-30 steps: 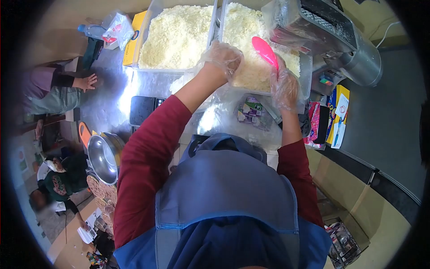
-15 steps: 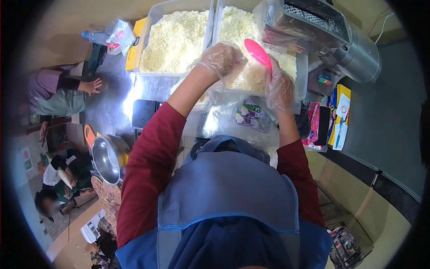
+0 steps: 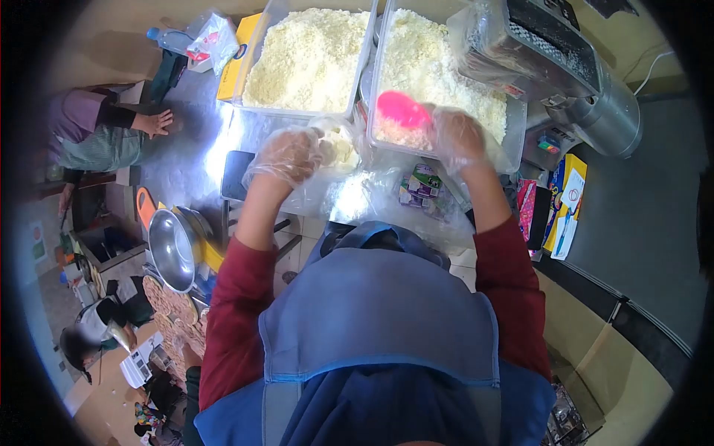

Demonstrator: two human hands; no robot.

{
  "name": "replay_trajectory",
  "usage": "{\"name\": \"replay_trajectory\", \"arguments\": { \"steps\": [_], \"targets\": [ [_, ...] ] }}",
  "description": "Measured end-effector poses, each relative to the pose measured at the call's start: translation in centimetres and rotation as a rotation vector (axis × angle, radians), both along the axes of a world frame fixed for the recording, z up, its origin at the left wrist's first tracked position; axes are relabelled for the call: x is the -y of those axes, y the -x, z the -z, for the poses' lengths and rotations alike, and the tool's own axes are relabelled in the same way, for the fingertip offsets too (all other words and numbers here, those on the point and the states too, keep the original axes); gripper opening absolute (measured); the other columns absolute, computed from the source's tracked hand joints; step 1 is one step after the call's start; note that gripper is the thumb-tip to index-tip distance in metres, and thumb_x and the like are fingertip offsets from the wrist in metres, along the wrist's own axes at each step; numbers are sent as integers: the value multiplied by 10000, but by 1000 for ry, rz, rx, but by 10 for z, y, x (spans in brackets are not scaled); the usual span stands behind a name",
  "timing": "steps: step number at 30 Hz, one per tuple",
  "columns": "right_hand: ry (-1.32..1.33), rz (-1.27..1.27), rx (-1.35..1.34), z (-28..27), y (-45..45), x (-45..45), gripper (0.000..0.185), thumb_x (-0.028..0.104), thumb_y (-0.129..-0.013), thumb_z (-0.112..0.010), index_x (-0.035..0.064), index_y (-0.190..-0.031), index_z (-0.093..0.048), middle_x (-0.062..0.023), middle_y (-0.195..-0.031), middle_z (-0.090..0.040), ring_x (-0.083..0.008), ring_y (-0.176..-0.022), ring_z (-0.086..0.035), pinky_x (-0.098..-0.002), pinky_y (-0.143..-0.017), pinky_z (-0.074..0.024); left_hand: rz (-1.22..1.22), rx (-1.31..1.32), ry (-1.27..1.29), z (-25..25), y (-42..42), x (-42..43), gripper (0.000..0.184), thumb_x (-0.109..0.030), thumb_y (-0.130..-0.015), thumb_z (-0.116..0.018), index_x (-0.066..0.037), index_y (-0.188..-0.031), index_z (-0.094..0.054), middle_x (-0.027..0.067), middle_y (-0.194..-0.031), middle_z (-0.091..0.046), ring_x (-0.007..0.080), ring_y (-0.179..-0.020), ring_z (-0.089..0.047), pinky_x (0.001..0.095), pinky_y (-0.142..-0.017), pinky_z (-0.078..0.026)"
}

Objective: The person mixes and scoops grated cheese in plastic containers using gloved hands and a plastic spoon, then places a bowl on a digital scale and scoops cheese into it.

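Observation:
My right hand (image 3: 460,137), in a clear plastic glove, grips a pink scoop (image 3: 402,113) low in the right tub (image 3: 513,152) of pale shredded food (image 3: 424,56). My left hand (image 3: 286,156), also gloved, has its fingers curled at the left edge of a smaller container with pale pieces (image 3: 338,147). Whether something is between those fingers is hidden. Behind it stands the left tub (image 3: 297,113), heaped with the same pale shreds.
A metal grating machine (image 3: 606,111) stands at the right, near a yellow box (image 3: 569,197). A dark scale (image 3: 235,175) and metal bowls (image 3: 171,249) are at the left. A co-worker's hand (image 3: 154,123) rests on the table's left side. Other people are at lower left.
My left hand has moved from the right tub down and left to the smaller container. The pink scoop has tilted and dropped towards the tub's near left corner.

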State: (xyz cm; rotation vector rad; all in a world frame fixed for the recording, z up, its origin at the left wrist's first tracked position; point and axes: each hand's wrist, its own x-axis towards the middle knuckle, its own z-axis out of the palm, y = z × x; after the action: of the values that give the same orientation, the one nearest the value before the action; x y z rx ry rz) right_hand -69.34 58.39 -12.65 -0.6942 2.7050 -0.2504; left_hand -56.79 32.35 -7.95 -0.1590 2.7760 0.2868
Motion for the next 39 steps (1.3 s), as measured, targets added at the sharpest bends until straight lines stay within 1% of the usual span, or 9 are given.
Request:
{"name": "replay_trajectory", "arguments": {
  "steps": [6, 11, 18, 20, 23, 27, 33, 37, 39],
  "targets": [
    [107, 146, -209, -26, 8, -43, 315, 324, -892, -521, 103, -1095, -618, -196, -880, -640, -374, -834, -614, -468, -749, -476, -99, -244, -308, -20, 3, -7, 363, -245, -867, -586, -101, -1199, -566, 168, -1091, -630, 318, -1000, -595, 384, -866, -461],
    [-102, -12, -92, -35, -25, -52, 298, 303, -887, -534, 175, -1146, -608, -181, -919, -645, -389, -857, -606, -475, -748, -470, -56, -536, -347, 28, 70, -34, 400, -214, -895, -485, -18, -1244, -494, 203, -960, -635, 356, -903, -606, 447, -813, -465],
    [-70, 403, -190, 2, 13, -58, 342, 298, -867, -542, 78, -1121, -604, -253, -976, -621, -407, -926, -597, -469, -794, -472, -69, -516, -286, 75, 118, -69, 562, -98, -819, -500, 103, -1323, -356, 212, -892, -621, 348, -864, -608, 414, -761, -482],
    [7, 430, -149, 27, 29, -40, 348, 317, -870, -519, 55, -1080, -611, -261, -944, -627, -420, -915, -602, -478, -810, -471, -140, -809, -375, 99, 124, -74, 586, -91, -800, -519, 92, -1331, -355, 211, -904, -612, 339, -850, -609, 396, -742, -487],
    [118, 490, 60, 19, 17, 34, 371, 337, -888, -472, 30, -1041, -614, -264, -882, -634, -416, -875, -616, -480, -808, -477, -177, -517, -424, 71, 118, -71, 602, -78, -800, -520, 69, -1353, -333, 214, -950, -600, 342, -862, -600, 407, -748, -478],
    [-22, 273, -107, 2, -19, 35, 355, 317, -900, -456, 31, -1054, -601, -271, -880, -631, -408, -859, -622, -483, -787, -485, -47, -748, -307, 89, 119, -67, 573, -90, -843, -491, 48, -1369, -310, 228, -1013, -573, 355, -892, -579, 421, -765, -463],
    [-63, 618, -255, 3, 11, -18, 355, 298, -895, -468, 78, -1158, -560, -264, -853, -633, -422, -825, -621, -514, -756, -484, -201, -651, -624, 92, 122, -69, 498, -160, -936, -403, 45, -1375, -291, 264, -1086, -506, 377, -938, -543, 447, -807, -442],
    [-10, 334, -216, 5, 6, 25, 299, 248, -871, -499, 12, -1040, -572, -232, -819, -646, -398, -777, -634, -488, -717, -506, -168, -736, -626, 91, 119, -68, 495, -157, -938, -402, 52, -1372, -288, 264, -1040, -518, 388, -922, -543, 453, -805, -439],
    [78, 490, -132, -2, 7, 29, 396, 286, -880, -508, 131, -1244, -508, -258, -881, -635, -439, -844, -607, -509, -770, -474, -167, -751, -617, 90, 121, -67, 494, -159, -938, -401, 55, -1369, -289, 266, -1031, -522, 395, -918, -543, 456, -805, -440]
  ]
}}
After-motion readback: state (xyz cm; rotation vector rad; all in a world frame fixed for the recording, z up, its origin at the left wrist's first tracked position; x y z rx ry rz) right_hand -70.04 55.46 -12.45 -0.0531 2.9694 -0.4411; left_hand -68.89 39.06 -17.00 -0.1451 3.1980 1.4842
